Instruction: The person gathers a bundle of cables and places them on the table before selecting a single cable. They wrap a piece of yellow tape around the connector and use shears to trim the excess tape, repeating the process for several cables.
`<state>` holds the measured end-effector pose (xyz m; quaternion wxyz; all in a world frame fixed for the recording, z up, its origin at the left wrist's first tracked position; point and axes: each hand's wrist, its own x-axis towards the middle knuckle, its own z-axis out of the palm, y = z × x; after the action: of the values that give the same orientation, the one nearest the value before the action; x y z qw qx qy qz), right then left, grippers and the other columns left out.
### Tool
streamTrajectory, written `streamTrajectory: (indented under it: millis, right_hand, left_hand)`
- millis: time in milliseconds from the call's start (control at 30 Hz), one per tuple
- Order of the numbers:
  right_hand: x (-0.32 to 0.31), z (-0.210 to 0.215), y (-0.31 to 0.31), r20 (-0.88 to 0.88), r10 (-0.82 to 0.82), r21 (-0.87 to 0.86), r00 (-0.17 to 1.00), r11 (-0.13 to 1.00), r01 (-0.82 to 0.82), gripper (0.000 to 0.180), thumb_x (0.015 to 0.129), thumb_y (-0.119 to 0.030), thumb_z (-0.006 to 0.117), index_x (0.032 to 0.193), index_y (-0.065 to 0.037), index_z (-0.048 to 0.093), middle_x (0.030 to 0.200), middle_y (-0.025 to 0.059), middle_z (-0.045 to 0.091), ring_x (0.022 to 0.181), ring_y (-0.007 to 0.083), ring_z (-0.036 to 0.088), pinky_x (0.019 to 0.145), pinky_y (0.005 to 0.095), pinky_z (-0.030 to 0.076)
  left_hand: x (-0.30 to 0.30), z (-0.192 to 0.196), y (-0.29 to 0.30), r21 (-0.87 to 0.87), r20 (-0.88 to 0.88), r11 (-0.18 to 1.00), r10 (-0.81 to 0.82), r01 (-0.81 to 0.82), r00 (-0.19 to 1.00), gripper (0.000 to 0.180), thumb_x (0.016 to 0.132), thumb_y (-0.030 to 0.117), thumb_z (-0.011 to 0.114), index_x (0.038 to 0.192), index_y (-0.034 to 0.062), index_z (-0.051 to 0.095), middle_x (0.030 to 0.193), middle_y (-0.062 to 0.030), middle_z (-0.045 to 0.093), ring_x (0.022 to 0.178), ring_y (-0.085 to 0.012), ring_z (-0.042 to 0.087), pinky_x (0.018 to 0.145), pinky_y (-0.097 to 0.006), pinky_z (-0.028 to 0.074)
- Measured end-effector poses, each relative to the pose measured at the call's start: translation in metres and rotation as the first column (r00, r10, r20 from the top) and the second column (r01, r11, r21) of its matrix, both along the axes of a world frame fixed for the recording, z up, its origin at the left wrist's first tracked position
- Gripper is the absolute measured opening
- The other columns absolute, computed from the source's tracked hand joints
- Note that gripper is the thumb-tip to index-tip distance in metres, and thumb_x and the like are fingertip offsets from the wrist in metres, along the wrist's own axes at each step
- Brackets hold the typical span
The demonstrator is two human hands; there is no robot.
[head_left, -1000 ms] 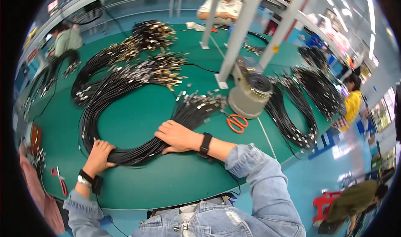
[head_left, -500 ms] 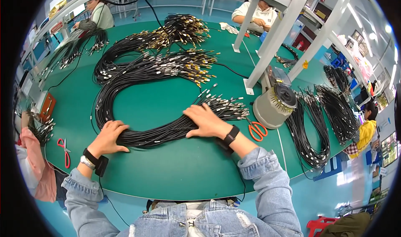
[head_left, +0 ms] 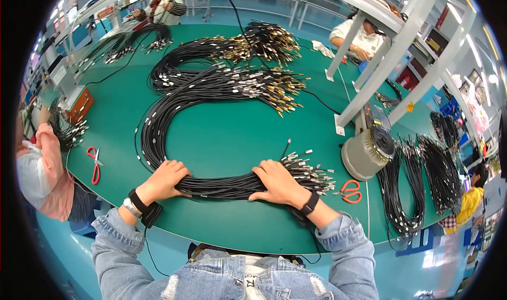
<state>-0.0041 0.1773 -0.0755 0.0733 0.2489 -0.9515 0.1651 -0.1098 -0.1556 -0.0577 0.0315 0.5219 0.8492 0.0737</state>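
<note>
Presently, the left hand [head_left: 165, 181] grasps the black cable bundle [head_left: 222, 187] at its near bend, and the right hand [head_left: 279, 182] grasps it just short of the silver-tipped ends, the section between the hands lying along the green desk [head_left: 237, 136]. Beyond the left hand, the bundle curves away and back rightward to gold-tipped ends. Orange-handled scissors [head_left: 351, 192] lie right of the right hand, near a round grey machine [head_left: 364, 154]; red-handled scissors [head_left: 95, 165] lie left of the left hand.
</note>
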Motion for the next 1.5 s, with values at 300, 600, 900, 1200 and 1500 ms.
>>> streamTrajectory:
  millis: [300,600,900,1200,1500]
  right_hand:
    - [0.004,0.007,0.002,0.017,-0.003,-0.029,1.000,1.000,0.003,0.071,0.066,-0.047,0.074,0.115,0.001,0.052,0.101,0.0141,0.049,0.096,0.0306,0.047,0.086,0.0389,0.039]
    - [0.009,0.008,0.000,0.087,-0.048,-0.066,0.995,0.996,0.054,0.072,0.066,-0.044,0.075,0.117,0.002,0.053,0.104,0.0136,0.050,0.101,0.0296,0.046,0.091,0.0380,0.038]
    - [-0.002,0.013,-0.002,0.125,-0.037,-0.078,0.991,0.996,0.047,0.071,0.066,-0.044,0.075,0.117,-0.001,0.053,0.104,0.0127,0.050,0.100,0.0290,0.046,0.090,0.0377,0.038]
    - [-0.005,0.009,0.008,0.145,0.002,-0.073,0.989,0.997,0.009,0.070,0.065,-0.046,0.076,0.117,-0.004,0.054,0.103,0.0121,0.050,0.098,0.0288,0.046,0.087,0.0367,0.038]
    - [-0.061,0.012,0.005,0.154,0.088,-0.018,0.984,0.996,-0.087,0.067,0.067,-0.046,0.074,0.116,-0.005,0.054,0.101,0.0116,0.051,0.097,0.0277,0.048,0.088,0.0371,0.037]
  left_hand:
    - [-0.088,0.018,0.011,0.311,0.085,0.925,0.204,-0.220,0.975,0.069,0.069,0.036,0.075,0.121,-0.0004,0.047,0.116,-0.0179,0.052,0.111,-0.0344,0.047,0.096,-0.040,0.038]
    - [-0.212,-0.020,0.025,0.135,-0.026,0.635,0.770,-0.761,0.638,0.088,0.054,0.050,0.081,0.117,-0.0012,0.046,0.113,-0.0182,0.056,0.105,-0.0361,0.053,0.089,-0.043,0.044]
    - [-0.237,-0.030,0.036,0.215,-0.015,0.867,0.463,-0.449,0.886,0.056,0.060,0.029,0.076,0.102,0.0006,0.053,0.089,-0.0167,0.061,0.089,-0.0360,0.059,0.079,-0.043,0.047]
    - [-0.182,-0.004,0.068,0.331,-0.190,0.938,-0.041,0.103,0.981,0.034,0.066,0.011,0.069,0.095,0.0032,0.053,0.083,-0.0153,0.059,0.083,-0.0339,0.059,0.074,-0.043,0.047]
    - [-0.266,-0.035,0.041,0.160,-0.247,0.944,0.321,-0.288,0.914,0.037,0.066,0.016,0.071,0.093,0.0059,0.047,0.094,-0.0112,0.060,0.094,-0.0307,0.057,0.081,-0.041,0.046]
